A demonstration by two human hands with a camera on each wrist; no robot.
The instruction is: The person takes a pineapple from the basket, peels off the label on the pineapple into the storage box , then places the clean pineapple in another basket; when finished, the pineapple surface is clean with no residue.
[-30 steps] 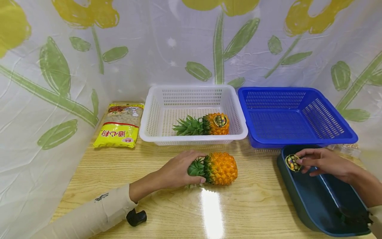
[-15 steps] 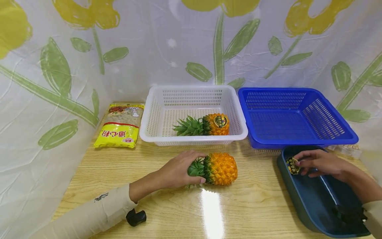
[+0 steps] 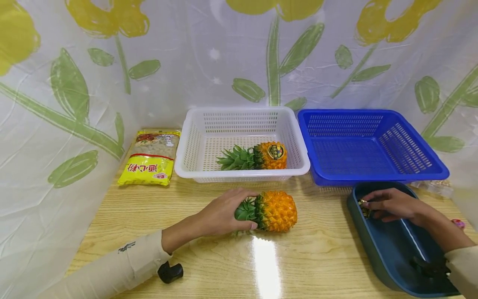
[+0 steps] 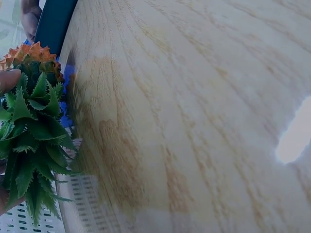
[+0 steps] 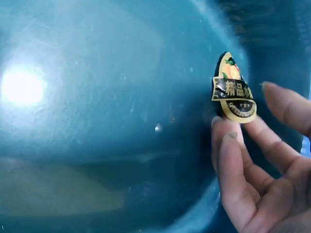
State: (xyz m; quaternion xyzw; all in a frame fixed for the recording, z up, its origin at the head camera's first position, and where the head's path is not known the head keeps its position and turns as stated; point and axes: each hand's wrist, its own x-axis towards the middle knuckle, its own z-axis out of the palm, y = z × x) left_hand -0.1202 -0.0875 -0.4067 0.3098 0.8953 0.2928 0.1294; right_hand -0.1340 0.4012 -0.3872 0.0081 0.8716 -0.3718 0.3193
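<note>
My left hand (image 3: pixel 220 215) grips an artificial pineapple (image 3: pixel 279 211) by its green crown, thumb on the near side. The pineapple lies on its side on the wooden table; in the left wrist view its leaves (image 4: pixel 39 126) point downward. Inside the dark teal basin (image 3: pixel 392 253) at the right is my right hand (image 3: pixel 396 205). A black and gold label (image 5: pixel 235 92) with Chinese characters stands bent at its fingertips, close to the basin's wall. In the right wrist view, a narrow gap shows between the thumb (image 5: pixel 286 104) and the label.
A white basket (image 3: pixel 239 173) at the back holds another pineapple (image 3: pixel 274 157) bearing a similar label. Beside it sits a blue basket (image 3: pixel 377 177), its front edge close to the basin. A yellow food bag (image 3: pixel 149 160) lies left, and a small pink item (image 3: pixel 458 224) far right.
My right hand has moved a little left and lower into the basin, taking the label down; the hand now covers more of it. The left hand and its pineapple have stayed in place.
</note>
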